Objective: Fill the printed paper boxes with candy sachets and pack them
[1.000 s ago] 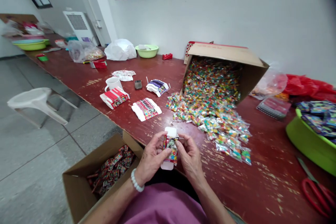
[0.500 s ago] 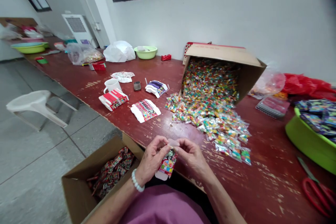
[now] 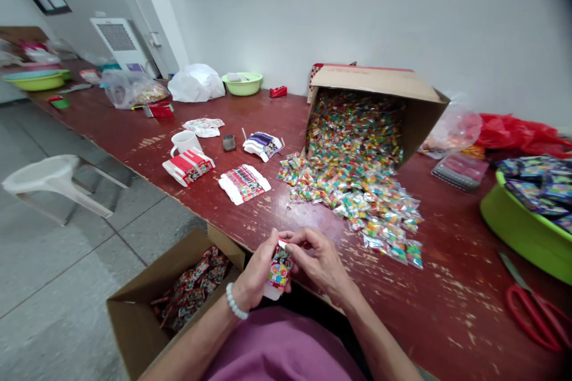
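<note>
My left hand (image 3: pixel 258 271) is wrapped round a small printed candy box (image 3: pixel 279 268), held upright at the table's front edge. The fingers of my right hand (image 3: pixel 315 256) pinch the white flap at the box's top. A white flap also shows at its lower end. Beyond my hands, many clear candy packets (image 3: pixel 357 190) spill from a tipped cardboard box (image 3: pixel 379 80). Flat printed cartons (image 3: pixel 244 184) lie to the left, near a bundle of red and white cartons (image 3: pixel 188 166).
An open carton (image 3: pixel 134 324) of wrapped items stands low at the left, below the red table (image 3: pixel 214 208). A white mug (image 3: pixel 185 141) is at the back left. Red-handled scissors (image 3: pixel 531 315) and a green basin (image 3: pixel 513 232) of dark packets are at the right.
My left hand has closed further round the candy box. My right fingers have shifted onto its top, where the flap now lies lower. The view has moved slightly.
</note>
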{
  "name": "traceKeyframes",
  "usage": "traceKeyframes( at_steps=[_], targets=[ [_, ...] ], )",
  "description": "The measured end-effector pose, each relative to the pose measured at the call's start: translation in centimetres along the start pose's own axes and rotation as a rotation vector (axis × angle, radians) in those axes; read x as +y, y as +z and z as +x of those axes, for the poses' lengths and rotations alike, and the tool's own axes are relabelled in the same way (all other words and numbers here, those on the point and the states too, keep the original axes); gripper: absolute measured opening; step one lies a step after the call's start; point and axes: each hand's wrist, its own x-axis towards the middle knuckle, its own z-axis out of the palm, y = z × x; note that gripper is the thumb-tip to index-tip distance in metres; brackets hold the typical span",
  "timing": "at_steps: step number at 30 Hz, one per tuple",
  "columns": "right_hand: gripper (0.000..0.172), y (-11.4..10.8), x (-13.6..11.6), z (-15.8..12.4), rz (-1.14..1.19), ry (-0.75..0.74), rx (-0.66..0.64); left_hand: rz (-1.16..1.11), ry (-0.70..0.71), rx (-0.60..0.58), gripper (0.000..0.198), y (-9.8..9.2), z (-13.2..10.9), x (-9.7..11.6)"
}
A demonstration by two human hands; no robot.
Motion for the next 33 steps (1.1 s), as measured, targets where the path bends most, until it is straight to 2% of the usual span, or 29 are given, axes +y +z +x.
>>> traceKeyframes(
  at_steps=[3,8,10,12,15,18,21,23,25,27,30,33],
  targets=[
    [0.010,-0.1,-0.3,0.3,0.067,0.023,-0.046,0.059,0.062,-0.013,0.070,0.1,0.0,0.0],
    [0.017,0.5,0.0,0.6,0.375,0.245,-0.074,0.103,0.072,-0.034,0.076,-0.2,0.0,-0.1],
    [0.020,0.6,0.2,0.6,0.415,0.266,-0.071,0.127,0.075,-0.024,0.076,-0.3,0.0,-0.1],
    [0.020,0.5,0.2,0.6,0.374,0.209,-0.052,0.151,0.094,0.002,0.074,-0.3,0.0,0.0],
    [0.017,0.0,-0.2,0.4,0.254,0.032,-0.071,0.150,0.116,0.049,0.067,-0.2,0.0,0.1],
    [0.012,0.2,-0.4,-0.1,0.131,-0.100,-0.075,0.063,0.054,0.075,0.061,0.0,0.2,-0.2],
    [0.015,0.9,0.1,-0.6,0.021,-0.118,0.008,-0.054,0.003,0.067,0.051,0.3,0.8,-0.6],
    [0.018,0.5,1.0,-0.6,-0.061,-0.099,0.045,-0.094,0.002,0.036,0.042,0.4,1.4,-0.5],
    [0.023,-1.2,2.1,-0.6,-0.141,-0.078,0.123,-0.094,0.015,0.014,0.042,0.5,2.2,0.0],
    [0.029,-4.4,3.4,-0.9,-0.232,-0.043,0.299,-0.066,0.059,0.015,0.043,0.3,3.0,0.7],
    [0.032,-10.8,6.0,-2.6,-0.512,0.051,0.639,-0.021,0.144,0.055,0.046,-0.7,4.0,1.3],
    [0.043,-17.3,9.2,-5.4,-0.739,0.300,0.769,0.019,0.196,0.131,0.055,-2.6,4.6,1.2]
  ],
)
